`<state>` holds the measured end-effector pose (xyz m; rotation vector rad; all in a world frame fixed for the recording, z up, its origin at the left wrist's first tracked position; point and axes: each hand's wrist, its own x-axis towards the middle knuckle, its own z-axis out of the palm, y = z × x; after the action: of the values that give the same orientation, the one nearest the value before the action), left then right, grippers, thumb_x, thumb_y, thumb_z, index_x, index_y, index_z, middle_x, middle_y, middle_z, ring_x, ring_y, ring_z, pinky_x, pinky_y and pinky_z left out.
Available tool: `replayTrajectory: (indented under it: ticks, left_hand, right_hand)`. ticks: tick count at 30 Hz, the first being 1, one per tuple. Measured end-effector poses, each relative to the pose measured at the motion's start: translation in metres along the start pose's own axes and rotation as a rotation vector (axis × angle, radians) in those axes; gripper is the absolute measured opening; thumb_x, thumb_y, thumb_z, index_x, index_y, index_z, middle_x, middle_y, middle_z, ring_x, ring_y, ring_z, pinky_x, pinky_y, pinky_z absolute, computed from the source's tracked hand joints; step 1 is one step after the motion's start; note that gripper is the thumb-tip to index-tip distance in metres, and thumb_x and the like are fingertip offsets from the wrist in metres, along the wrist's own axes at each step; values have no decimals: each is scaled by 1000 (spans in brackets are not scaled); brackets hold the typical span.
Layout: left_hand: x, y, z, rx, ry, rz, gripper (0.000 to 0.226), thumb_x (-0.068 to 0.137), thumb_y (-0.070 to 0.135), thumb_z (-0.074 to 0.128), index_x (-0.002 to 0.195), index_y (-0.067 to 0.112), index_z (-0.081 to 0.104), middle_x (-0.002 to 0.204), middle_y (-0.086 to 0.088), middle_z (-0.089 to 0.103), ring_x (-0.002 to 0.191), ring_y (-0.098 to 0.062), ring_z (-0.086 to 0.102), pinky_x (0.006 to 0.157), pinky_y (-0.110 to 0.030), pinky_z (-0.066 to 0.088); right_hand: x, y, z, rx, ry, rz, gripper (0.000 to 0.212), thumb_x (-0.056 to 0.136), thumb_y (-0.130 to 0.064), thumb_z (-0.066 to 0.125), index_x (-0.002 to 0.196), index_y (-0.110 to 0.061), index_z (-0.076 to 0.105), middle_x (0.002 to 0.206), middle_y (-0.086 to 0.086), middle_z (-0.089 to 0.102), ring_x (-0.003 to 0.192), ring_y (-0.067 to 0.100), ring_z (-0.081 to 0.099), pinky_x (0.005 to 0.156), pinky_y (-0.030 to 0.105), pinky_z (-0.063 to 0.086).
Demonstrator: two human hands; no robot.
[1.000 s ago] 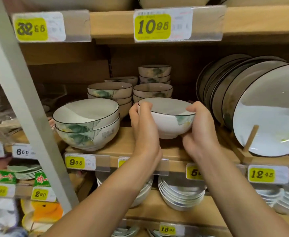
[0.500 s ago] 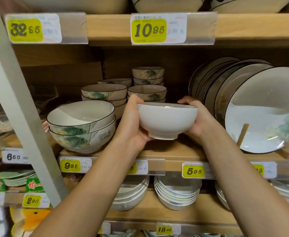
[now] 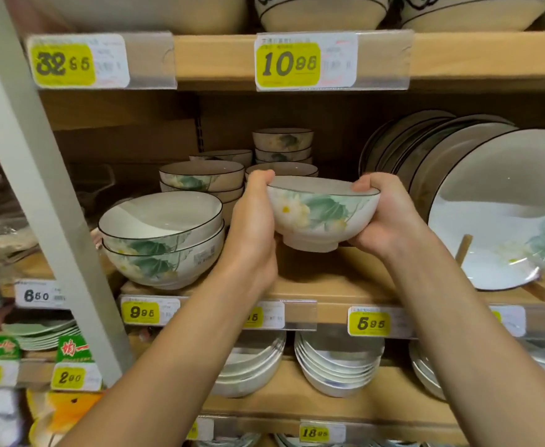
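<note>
A small white bowl with a dark rim and a green leaf and pale flower painted on its side hangs just above the wooden shelf. My left hand grips its left side, thumb over the rim. On the other side my right hand holds it, thumb hooked over the rim too. The painted side faces me.
Two larger matching bowls sit stacked to the left, with more bowl stacks behind. Plates lean upright on a wooden rack at right. A grey upright post crosses the left side. Lower shelves hold stacked white dishes.
Both hands have turned the bowl, so its painted leaf side now faces me instead of the plain white side. It sits slightly higher in view.
</note>
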<state>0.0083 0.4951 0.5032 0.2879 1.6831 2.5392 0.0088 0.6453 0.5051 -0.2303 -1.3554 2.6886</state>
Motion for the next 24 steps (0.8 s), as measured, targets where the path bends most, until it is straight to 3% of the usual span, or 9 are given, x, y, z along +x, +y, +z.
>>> replayTrajectory:
  ticks: [3, 5, 9, 13, 15, 17, 20, 22, 24]
  left_hand:
    - [0, 15, -9, 42, -136, -1, 38, 95, 38, 44, 107, 9, 66, 103, -11, 74, 97, -23, 71, 93, -39, 53]
    - [0, 24, -18, 133, -255, -20, 34, 88, 36, 57, 111, 13, 65, 110, -7, 72, 107, -22, 67, 95, -38, 51]
    - [1, 27, -30, 296, -370, -77, 59, 65, 20, 79, 120, 10, 60, 110, -4, 73, 104, -17, 68, 86, -32, 54]
    - [-3, 20, -46, 287, -331, -75, 65, 54, 25, 83, 114, 9, 63, 108, -7, 73, 104, -22, 68, 92, -38, 54]
    - [-6, 18, -51, 321, -340, -26, 68, 50, 27, 85, 112, 12, 65, 109, -6, 73, 106, -24, 68, 95, -41, 52]
    - [-7, 23, -53, 313, -366, -1, 66, 51, 25, 86, 112, 11, 65, 109, -6, 73, 104, -23, 69, 92, -38, 53]
    - [3, 43, -51, 340, -367, 27, 72, 50, 26, 87, 116, 7, 63, 107, -7, 73, 100, -20, 70, 89, -35, 54]
    - [15, 58, -49, 355, -358, 0, 79, 51, 30, 84, 119, 1, 59, 109, -12, 72, 101, -20, 69, 76, -29, 57]
    - [28, 71, -46, 346, -332, -30, 73, 54, 33, 83, 112, -4, 59, 121, -21, 63, 112, -27, 60, 82, -36, 59]
  right_hand:
    - [4, -6, 4, -62, -19, 94, 42, 85, -18, 40, 120, 0, 55, 103, 28, 70, 91, 44, 70, 72, 52, 58]
    - [5, -11, 7, -75, -35, 103, 45, 86, -20, 38, 122, 2, 57, 106, 28, 69, 92, 43, 69, 76, 50, 57]
    - [4, -7, 6, -24, 13, 48, 35, 87, -23, 48, 115, -3, 56, 88, 27, 72, 74, 39, 72, 59, 48, 58]
    - [-9, 14, -9, -69, 66, -34, 45, 92, -42, 50, 112, -3, 62, 100, 23, 72, 88, 36, 72, 70, 45, 59]
    - [-18, 22, -12, -144, 20, -111, 51, 84, -49, 61, 111, -7, 67, 108, 17, 72, 95, 30, 72, 79, 42, 59]
    - [-23, 23, -11, -218, -131, -159, 72, 63, -54, 80, 121, -13, 66, 117, 13, 70, 104, 27, 69, 85, 40, 58]
    - [-15, 13, -11, -313, -329, -191, 146, 30, -52, 95, 153, -29, 19, 118, 3, 70, 109, 24, 67, 84, 39, 58]
    - [-4, 5, -8, -374, -400, -244, 160, 24, -53, 95, 153, -38, 2, 118, -1, 70, 112, 21, 65, 89, 42, 55]
    - [6, 0, 0, -362, -408, -280, 159, 28, -48, 96, 154, -31, 0, 125, 4, 66, 115, 21, 64, 95, 45, 51]
